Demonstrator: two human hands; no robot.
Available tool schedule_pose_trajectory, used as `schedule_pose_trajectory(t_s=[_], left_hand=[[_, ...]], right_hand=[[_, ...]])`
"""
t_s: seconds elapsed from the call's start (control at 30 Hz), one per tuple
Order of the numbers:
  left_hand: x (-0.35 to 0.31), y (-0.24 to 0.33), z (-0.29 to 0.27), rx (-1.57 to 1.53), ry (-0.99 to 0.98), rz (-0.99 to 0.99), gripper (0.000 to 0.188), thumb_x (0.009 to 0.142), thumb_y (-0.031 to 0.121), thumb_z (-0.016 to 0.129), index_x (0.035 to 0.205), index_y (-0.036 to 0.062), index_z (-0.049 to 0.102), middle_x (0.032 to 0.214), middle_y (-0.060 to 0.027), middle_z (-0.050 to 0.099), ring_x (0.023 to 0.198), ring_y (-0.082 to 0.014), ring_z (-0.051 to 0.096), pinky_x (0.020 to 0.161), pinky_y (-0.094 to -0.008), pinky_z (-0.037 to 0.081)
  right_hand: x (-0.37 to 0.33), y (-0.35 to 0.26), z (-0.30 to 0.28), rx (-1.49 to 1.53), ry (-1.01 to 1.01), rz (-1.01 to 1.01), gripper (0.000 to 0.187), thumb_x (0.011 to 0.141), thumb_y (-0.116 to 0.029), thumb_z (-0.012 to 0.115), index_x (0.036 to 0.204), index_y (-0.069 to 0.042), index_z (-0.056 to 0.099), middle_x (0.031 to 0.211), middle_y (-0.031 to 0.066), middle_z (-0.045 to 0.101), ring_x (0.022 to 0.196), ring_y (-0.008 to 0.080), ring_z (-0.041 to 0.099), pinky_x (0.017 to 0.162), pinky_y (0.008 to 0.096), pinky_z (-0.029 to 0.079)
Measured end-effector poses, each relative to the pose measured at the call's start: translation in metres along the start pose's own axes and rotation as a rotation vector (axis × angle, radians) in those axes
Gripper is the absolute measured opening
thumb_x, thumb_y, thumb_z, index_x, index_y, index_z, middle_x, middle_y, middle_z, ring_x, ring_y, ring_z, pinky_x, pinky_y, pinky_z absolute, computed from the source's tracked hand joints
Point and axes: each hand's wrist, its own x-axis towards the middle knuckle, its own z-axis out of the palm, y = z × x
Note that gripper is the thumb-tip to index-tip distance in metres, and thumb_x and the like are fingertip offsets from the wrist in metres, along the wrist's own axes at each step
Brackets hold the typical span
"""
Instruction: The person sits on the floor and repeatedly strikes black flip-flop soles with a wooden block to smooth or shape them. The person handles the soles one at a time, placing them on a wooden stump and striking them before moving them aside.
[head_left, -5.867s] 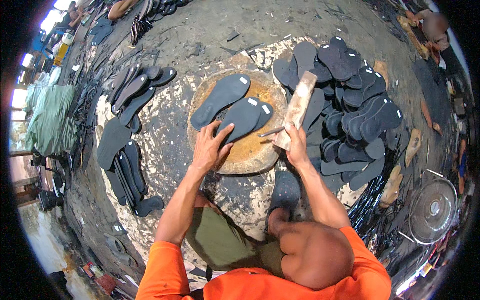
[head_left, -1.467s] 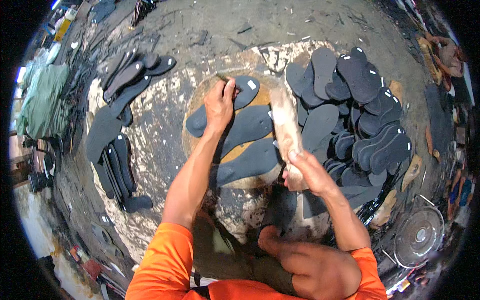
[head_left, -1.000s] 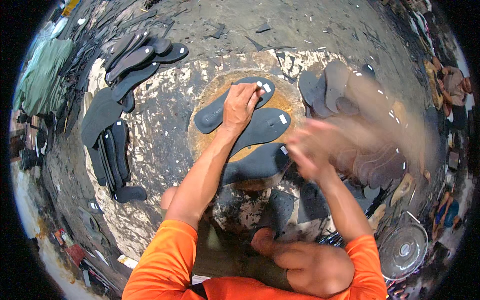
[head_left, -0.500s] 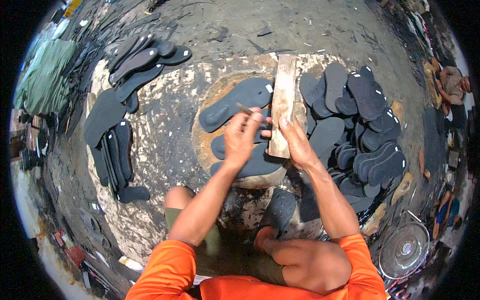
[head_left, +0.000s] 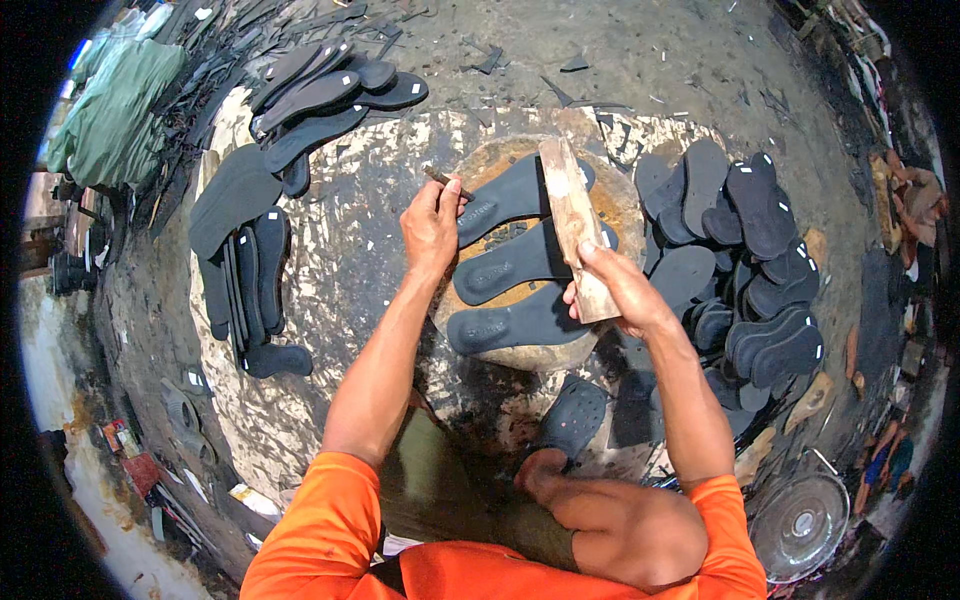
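Fingers of the left hand (head_left: 432,234) pinching a thin dark rod (head_left: 437,176) just above centre frame, three dark soles (head_left: 505,264) on a round block (head_left: 489,155) at centre, right hand (head_left: 630,288) wrapped around a wooden bar (head_left: 573,210) over their right ends.

Bright orange everywhere: it's a shirt (head_left: 480,573) with loose short sleeves (head_left: 315,520), forearms (head_left: 375,360) bare, left hand (head_left: 432,230) and right hand (head_left: 620,285) bare too! Olive-green shorts (head_left: 520,530) below, a bare knee (head_left: 650,540), and there's a dark, round-toed clog (head_left: 577,412), dotted with holes!
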Motion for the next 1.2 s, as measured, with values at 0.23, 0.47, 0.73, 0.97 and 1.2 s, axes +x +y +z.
schedule_pose_trajectory(t_s=[0.23, 0.47, 0.73, 0.97, 1.2], left_hand=[[-0.006, -0.005, -0.006, 0.203, 0.038, 0.296, 0.018, 0.098, 0.019, 0.068, 0.102, 0.0023, 0.073, 0.092, -0.0147, 0.070, 0.084, -0.0344, 0.068, 0.078, -0.0404, 0.054], [-0.003, -0.026, 0.004, 0.305, 0.048, 0.599, 0.020, 0.094, 0.013, 0.069, 0.111, 0.0032, 0.070, 0.102, -0.0155, 0.070, 0.096, -0.0365, 0.066, 0.085, -0.0454, 0.052], [-0.017, -0.001, 0.009, -0.393, 0.122, -0.082, 0.023, 0.104, 0.023, 0.063, 0.108, 0.0016, 0.070, 0.090, -0.0105, 0.071, 0.085, -0.0162, 0.071, 0.072, -0.0332, 0.055], [-0.028, -0.009, 0.005, 0.118, -0.011, 0.244, 0.023, 0.103, 0.025, 0.063, 0.106, 0.0036, 0.072, 0.089, -0.0105, 0.075, 0.079, -0.0208, 0.073, 0.073, -0.0345, 0.054], [-0.035, -0.019, -0.002, 0.288, 0.003, 0.511, 0.015, 0.098, 0.016, 0.068, 0.105, 0.0030, 0.071, 0.097, -0.0148, 0.070, 0.090, -0.0321, 0.068, 0.078, -0.0406, 0.053]], right_hand=[[-0.091, -0.105, 0.105, 0.015, 0.226, -0.890, 0.040, 0.107, -0.036, 0.055, 0.122, 0.001, 0.058, 0.091, 0.0119, 0.068, 0.080, 0.0203, 0.069, 0.073, 0.0337, 0.059], [0.019, -0.002, 0.030, -0.574, -0.172, -0.174, 0.065, 0.100, -0.056, 0.057, 0.128, 0.003, 0.054, 0.101, 0.0208, 0.071, 0.094, 0.0328, 0.071, 0.082, 0.0433, 0.057], [0.026, 0.016, 0.003, -0.162, -0.027, -0.009, 0.051, 0.103, -0.048, 0.059, 0.125, -0.002, 0.052, 0.079, 0.0055, 0.065, 0.065, 0.0130, 0.066, 0.057, 0.0305, 0.056], [-0.020, -0.004, 0.029, -0.099, -0.041, -0.069, 0.052, 0.104, -0.052, 0.055, 0.118, -0.002, 0.056, 0.080, 0.0072, 0.067, 0.066, 0.0141, 0.066, 0.060, 0.0292, 0.056], [-0.110, -0.102, 0.085, -0.065, 0.065, -0.888, 0.054, 0.097, -0.044, 0.065, 0.123, 0.003, 0.056, 0.094, 0.0139, 0.069, 0.080, 0.0201, 0.069, 0.072, 0.0325, 0.057]])
